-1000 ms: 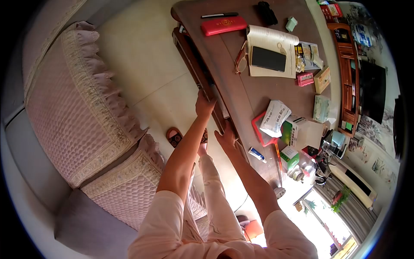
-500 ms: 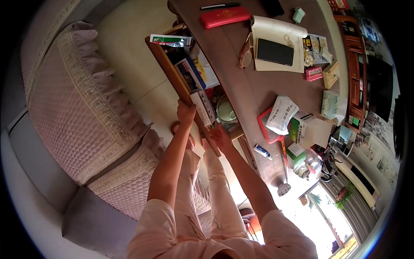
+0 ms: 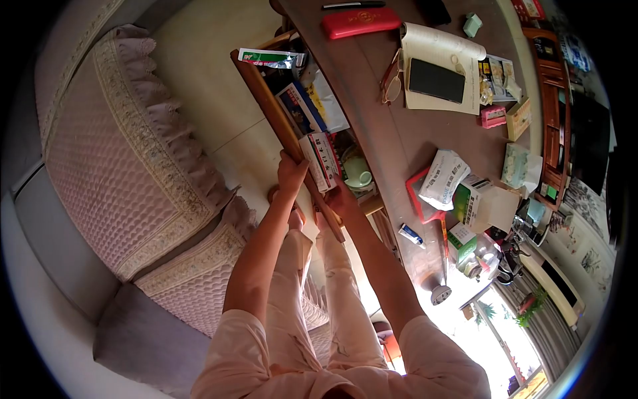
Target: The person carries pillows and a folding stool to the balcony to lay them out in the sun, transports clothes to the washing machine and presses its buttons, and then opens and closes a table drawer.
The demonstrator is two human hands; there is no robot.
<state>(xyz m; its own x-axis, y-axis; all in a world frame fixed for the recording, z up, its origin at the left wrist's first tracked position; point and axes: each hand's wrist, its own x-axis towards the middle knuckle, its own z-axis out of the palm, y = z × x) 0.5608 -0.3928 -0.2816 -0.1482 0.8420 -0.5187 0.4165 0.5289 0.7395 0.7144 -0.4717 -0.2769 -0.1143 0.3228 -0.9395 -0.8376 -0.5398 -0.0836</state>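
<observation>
A wooden drawer [image 3: 266, 110] stands pulled out from the table. My left hand [image 3: 291, 174] is closed over the top edge of its front panel. Inside the drawer, my right hand [image 3: 340, 201] has its fingers at the near end of a white and red medicine box [image 3: 320, 159], seemingly gripping it; the fingertips are partly hidden. Beside that box sits a pale green bowl-like object [image 3: 357, 171]. Farther along the drawer are a blue and white box [image 3: 302, 110] and a green and white packet [image 3: 271, 58], which lies across the drawer's far corner.
On the brown table [image 3: 379, 139] are a phone [image 3: 436, 80] on an open notebook [image 3: 415, 40], glasses [image 3: 393, 86], a red case [image 3: 361, 23], a tissue pack [image 3: 444, 178] and a small tube [image 3: 411, 235]. A quilted sofa [image 3: 139, 159] is at the left.
The medicine box has tilted, showing more of its red printed side. My right hand has shifted up the drawer to the box's end. My left hand stays on the drawer front.
</observation>
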